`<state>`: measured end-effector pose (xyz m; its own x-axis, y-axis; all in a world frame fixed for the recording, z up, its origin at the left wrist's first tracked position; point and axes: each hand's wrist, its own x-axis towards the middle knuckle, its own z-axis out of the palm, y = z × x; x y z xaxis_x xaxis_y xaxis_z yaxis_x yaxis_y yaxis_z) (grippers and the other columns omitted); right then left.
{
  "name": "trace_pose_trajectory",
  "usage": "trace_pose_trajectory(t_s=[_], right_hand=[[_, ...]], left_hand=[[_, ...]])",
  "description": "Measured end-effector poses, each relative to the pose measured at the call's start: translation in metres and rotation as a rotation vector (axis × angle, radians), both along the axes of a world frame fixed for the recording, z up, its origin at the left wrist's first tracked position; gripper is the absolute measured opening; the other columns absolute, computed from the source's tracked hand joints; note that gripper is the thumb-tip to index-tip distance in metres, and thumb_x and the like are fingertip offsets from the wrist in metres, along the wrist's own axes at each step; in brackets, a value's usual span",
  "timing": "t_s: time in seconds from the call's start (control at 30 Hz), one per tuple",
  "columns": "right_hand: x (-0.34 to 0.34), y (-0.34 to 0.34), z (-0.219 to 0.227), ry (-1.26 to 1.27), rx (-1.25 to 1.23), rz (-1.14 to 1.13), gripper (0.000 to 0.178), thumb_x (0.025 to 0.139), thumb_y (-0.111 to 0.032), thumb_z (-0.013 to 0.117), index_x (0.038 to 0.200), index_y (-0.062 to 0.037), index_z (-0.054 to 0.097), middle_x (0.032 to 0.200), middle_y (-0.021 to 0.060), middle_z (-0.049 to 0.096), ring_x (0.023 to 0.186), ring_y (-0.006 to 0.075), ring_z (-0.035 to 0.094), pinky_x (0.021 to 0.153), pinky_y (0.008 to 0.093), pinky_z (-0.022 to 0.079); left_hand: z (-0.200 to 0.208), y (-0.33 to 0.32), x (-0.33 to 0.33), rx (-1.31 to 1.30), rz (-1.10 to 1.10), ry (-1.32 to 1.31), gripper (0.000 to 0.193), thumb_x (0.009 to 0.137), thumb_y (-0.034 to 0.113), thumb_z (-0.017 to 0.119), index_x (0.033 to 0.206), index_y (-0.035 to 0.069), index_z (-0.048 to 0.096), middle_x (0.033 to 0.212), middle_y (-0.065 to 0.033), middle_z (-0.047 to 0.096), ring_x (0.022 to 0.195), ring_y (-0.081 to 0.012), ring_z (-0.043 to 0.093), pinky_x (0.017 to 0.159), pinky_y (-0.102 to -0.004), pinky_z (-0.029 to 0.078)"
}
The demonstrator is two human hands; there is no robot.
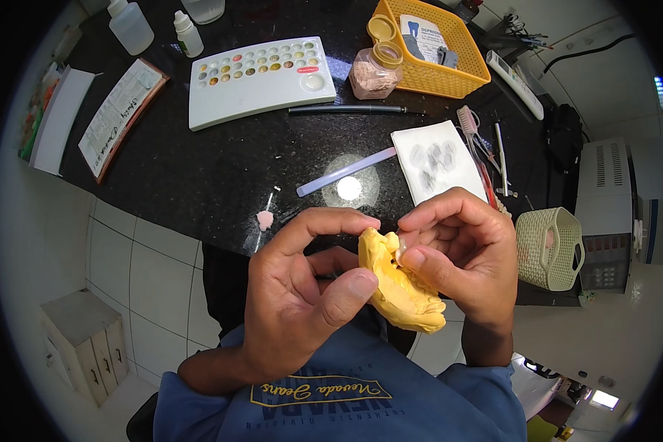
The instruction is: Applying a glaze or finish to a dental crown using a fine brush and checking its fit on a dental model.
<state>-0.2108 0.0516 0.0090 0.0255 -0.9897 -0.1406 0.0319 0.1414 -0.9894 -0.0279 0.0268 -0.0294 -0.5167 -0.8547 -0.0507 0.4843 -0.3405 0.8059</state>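
Observation:
My left hand (302, 283) is closed on a yellow dental cast (401, 295), thumb on its near side and index fingertip at its upper end. The cast is held tilted above my lap, in front of the bench edge. With thumb and index finger, my right hand (460, 254) pinches a small whitish, tooth-like piece (400, 249) against the cast's upper part. Fingers cover most of that piece, so its exact shape is hidden. A dark gap shows in the cast just below it.
On the black bench (221, 169) lie a porcelain palette (254, 92), a purple stick (346, 172), a smudged white pad (442, 162) and a pink lump (265, 220). Behind stand a jar of pink powder (376, 74) and a yellow basket (449, 77). A cream basket (541, 254) sits right.

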Motion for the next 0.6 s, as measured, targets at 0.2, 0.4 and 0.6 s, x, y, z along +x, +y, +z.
trace_pose_trajectory(t_s=[0.2,0.4,0.6], right_hand=[[0.000,0.000,-0.001,-0.002,0.002,-0.010,0.025,0.078,0.003,0.067,0.101,0.0060,0.057,0.087,0.0096,0.064,0.079,0.0089,0.063,0.072,0.0195,0.051],[-0.002,-0.001,-0.001,0.008,0.004,-0.019,0.025,0.078,0.003,0.067,0.101,0.0057,0.057,0.086,0.0093,0.064,0.079,0.0087,0.063,0.072,0.0193,0.051],[-0.011,0.001,0.003,-0.003,-0.031,-0.089,0.023,0.078,0.004,0.065,0.100,0.0058,0.057,0.085,0.0105,0.065,0.079,0.0101,0.063,0.073,0.0210,0.051]], left_hand=[[0.000,0.000,0.000,-0.004,0.008,-0.004,0.039,0.082,0.005,0.065,0.115,-0.004,0.048,0.115,-0.0123,0.049,0.095,-0.0164,0.058,0.082,-0.0263,0.050],[0.000,0.001,0.000,0.005,0.009,0.005,0.039,0.082,0.006,0.065,0.115,-0.004,0.048,0.115,-0.0127,0.049,0.096,-0.0167,0.058,0.082,-0.0263,0.050],[0.000,0.001,0.003,-0.019,0.043,-0.021,0.040,0.081,0.004,0.064,0.115,-0.006,0.046,0.116,-0.0156,0.049,0.096,-0.0169,0.058,0.084,-0.0275,0.051]])
